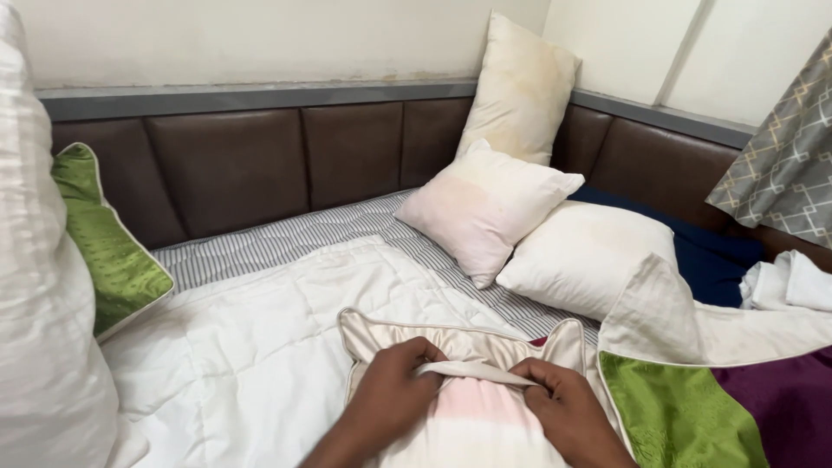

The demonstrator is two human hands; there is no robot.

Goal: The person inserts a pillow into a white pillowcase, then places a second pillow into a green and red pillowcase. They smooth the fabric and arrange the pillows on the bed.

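My left hand (394, 394) and my right hand (563, 407) are both at the near edge of the bed, closed on the open mouth of a cream satin cover (459, 347). Each grip is a tight pinch, fingers curled over and thumb under, so the hem of the cover runs as a taut band straight from one hand to the other, left to right. Below that band, nearer to me, a pillow (472, 425) with a pale pink stripe sits partly inside the cover. The pillow's long axis runs away from me, so the closed end of the cover with its two corners lies just beyond my knuckles, on the white quilt (260, 347). Neither hand is nearer than the other; they sit level, either side of the pillow's middle line. My wrists come in from the near edge and angle toward each other, palms facing down and inward.

Further off, three bare pillows lean in the far right corner against the brown padded headboard (234, 165). A green cushion (108, 243) stands at the left, and a green and purple cover (693, 407) lies just right of my right hand.
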